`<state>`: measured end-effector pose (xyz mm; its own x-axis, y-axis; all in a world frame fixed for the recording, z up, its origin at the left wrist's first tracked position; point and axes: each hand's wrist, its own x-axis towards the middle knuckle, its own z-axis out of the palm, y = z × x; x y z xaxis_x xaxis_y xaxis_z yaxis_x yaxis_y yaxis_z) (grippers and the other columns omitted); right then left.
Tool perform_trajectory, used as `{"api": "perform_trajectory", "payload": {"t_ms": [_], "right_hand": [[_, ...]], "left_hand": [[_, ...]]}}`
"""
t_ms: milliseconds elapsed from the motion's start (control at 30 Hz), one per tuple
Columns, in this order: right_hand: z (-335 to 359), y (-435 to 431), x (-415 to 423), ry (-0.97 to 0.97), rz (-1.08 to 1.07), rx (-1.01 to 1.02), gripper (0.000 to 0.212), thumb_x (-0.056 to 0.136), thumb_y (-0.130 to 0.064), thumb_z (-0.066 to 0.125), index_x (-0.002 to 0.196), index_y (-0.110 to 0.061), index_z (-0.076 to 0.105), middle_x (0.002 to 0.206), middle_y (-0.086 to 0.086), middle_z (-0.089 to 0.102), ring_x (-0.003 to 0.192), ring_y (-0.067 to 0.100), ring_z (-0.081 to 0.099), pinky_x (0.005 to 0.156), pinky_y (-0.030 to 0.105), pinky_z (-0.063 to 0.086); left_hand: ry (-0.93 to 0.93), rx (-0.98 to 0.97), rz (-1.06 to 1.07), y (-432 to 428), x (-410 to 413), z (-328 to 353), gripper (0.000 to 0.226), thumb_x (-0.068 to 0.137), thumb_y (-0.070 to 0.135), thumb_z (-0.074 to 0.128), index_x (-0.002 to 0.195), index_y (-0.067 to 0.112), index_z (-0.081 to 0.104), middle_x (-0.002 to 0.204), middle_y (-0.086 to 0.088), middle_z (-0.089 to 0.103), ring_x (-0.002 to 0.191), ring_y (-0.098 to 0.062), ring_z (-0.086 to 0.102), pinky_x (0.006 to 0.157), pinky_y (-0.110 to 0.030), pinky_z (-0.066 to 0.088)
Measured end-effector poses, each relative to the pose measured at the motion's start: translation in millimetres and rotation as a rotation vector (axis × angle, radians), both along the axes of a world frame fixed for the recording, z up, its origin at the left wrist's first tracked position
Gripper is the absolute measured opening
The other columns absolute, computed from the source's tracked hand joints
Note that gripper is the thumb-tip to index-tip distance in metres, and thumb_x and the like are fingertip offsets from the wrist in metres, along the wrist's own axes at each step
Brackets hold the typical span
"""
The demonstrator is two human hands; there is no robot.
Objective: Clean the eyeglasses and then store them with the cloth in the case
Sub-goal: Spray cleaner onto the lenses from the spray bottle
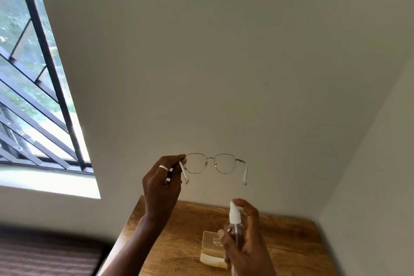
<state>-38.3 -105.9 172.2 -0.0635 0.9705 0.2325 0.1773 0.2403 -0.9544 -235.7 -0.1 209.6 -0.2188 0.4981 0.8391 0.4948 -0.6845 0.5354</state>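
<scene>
Thin metal-framed eyeglasses (215,163) with white temple tips hang unfolded in the air in front of the wall. My left hand (162,182) pinches them at the left hinge; it wears a ring. Lower and to the right, my right hand (246,242) grips a clear spray bottle (234,219) with a white pump head, forefinger resting on top of the pump, nozzle facing the lenses. A pale yellow translucent case (211,251) lies open on the wooden table (291,244), partly hidden behind my right hand. No cloth is visible.
The table stands in a corner between two white walls. A barred window (33,96) with a white sill is at the left. A dark striped surface (44,255) lies beside the table at lower left.
</scene>
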Motion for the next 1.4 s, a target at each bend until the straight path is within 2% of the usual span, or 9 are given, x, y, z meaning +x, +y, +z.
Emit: {"api": "perform_trajectory", "payload": {"t_ms": [100, 233, 367, 567, 733, 933, 1100, 1200, 1400], "right_hand": [[14, -10, -18, 0.011, 0.077, 0.047, 0.065, 0.088, -0.012, 0.067, 0.13, -0.053, 0.04, 0.082, 0.008, 0.059, 0.052, 0.017, 0.052, 0.052, 0.035, 0.053], [44, -11, -36, 0.028, 0.151, 0.158, 0.068, 0.085, -0.021, 0.067, 0.137, -0.047, 0.031, 0.085, 0.01, 0.056, 0.059, 0.019, 0.054, 0.057, 0.035, 0.053], [67, -6, -49, 0.086, 0.166, 0.231, 0.064, 0.084, -0.023, 0.065, 0.134, -0.046, 0.031, 0.087, 0.01, 0.057, 0.058, 0.017, 0.055, 0.056, 0.033, 0.053], [68, 1, -55, 0.09, 0.134, 0.269, 0.055, 0.084, -0.032, 0.063, 0.127, -0.046, 0.032, 0.087, 0.005, 0.059, 0.057, 0.019, 0.057, 0.055, 0.033, 0.052], [71, 2, -52, 0.15, 0.172, 0.218, 0.06, 0.086, -0.024, 0.066, 0.13, -0.048, 0.032, 0.088, 0.004, 0.058, 0.054, 0.023, 0.057, 0.052, 0.036, 0.052], [71, 6, -50, 0.095, 0.073, 0.228, 0.052, 0.088, -0.024, 0.062, 0.122, -0.05, 0.033, 0.082, 0.002, 0.06, 0.05, 0.018, 0.057, 0.05, 0.031, 0.052], [68, 7, -49, 0.082, 0.065, 0.209, 0.055, 0.09, -0.023, 0.063, 0.125, -0.052, 0.031, 0.077, 0.003, 0.06, 0.048, 0.021, 0.056, 0.049, 0.034, 0.054], [66, 7, -47, 0.039, 0.019, 0.245, 0.053, 0.09, -0.023, 0.063, 0.123, -0.051, 0.033, 0.08, 0.006, 0.058, 0.052, 0.017, 0.058, 0.051, 0.028, 0.053], [50, -1, -40, -0.15, -0.126, 0.405, 0.058, 0.09, -0.028, 0.065, 0.127, -0.055, 0.029, 0.084, -0.015, 0.058, 0.066, 0.013, 0.063, 0.057, 0.021, 0.055]], "left_hand": [[0.037, 0.028, 0.014, -1, 4, -2, 0.025, 0.082, -0.019, 0.065, 0.099, -0.002, 0.07, 0.092, 0.001, 0.069, 0.08, -0.006, 0.068, 0.058, -0.021, 0.057], [0.061, 0.04, -0.004, -5, 14, -5, 0.025, 0.083, -0.02, 0.061, 0.098, -0.001, 0.066, 0.089, -0.003, 0.065, 0.073, -0.017, 0.067, 0.056, -0.028, 0.055], [0.058, 0.03, -0.023, -12, 21, 2, 0.02, 0.082, -0.011, 0.063, 0.099, -0.001, 0.066, 0.088, -0.006, 0.065, 0.074, -0.014, 0.066, 0.066, -0.013, 0.051], [0.076, 0.032, -0.017, -13, 21, 4, 0.019, 0.079, -0.012, 0.066, 0.096, -0.005, 0.068, 0.086, -0.01, 0.066, 0.076, -0.014, 0.065, 0.068, -0.013, 0.05], [0.058, 0.028, -0.029, -16, 21, 2, 0.013, 0.085, -0.002, 0.063, 0.096, -0.006, 0.068, 0.087, -0.011, 0.067, 0.077, -0.012, 0.064, 0.07, -0.009, 0.049], [0.074, 0.029, -0.026, -17, 24, -3, 0.012, 0.088, 0.004, 0.06, 0.096, -0.002, 0.067, 0.087, -0.007, 0.066, 0.076, -0.005, 0.061, 0.07, -0.005, 0.047], [0.078, 0.031, -0.025, -14, 24, -5, 0.015, 0.088, 0.006, 0.058, 0.098, 0.0, 0.067, 0.087, -0.006, 0.065, 0.075, -0.004, 0.06, 0.069, -0.004, 0.046], [0.078, 0.056, -0.049, -11, 23, -7, 0.014, 0.088, 0.005, 0.059, 0.102, 0.005, 0.063, 0.091, 0.0, 0.062, 0.074, -0.004, 0.06, 0.069, -0.004, 0.047], [0.056, 0.085, -0.048, -7, 20, -6, 0.013, 0.091, 0.005, 0.058, 0.103, 0.009, 0.062, 0.091, 0.004, 0.061, 0.073, -0.004, 0.061, 0.064, -0.008, 0.049]]}}
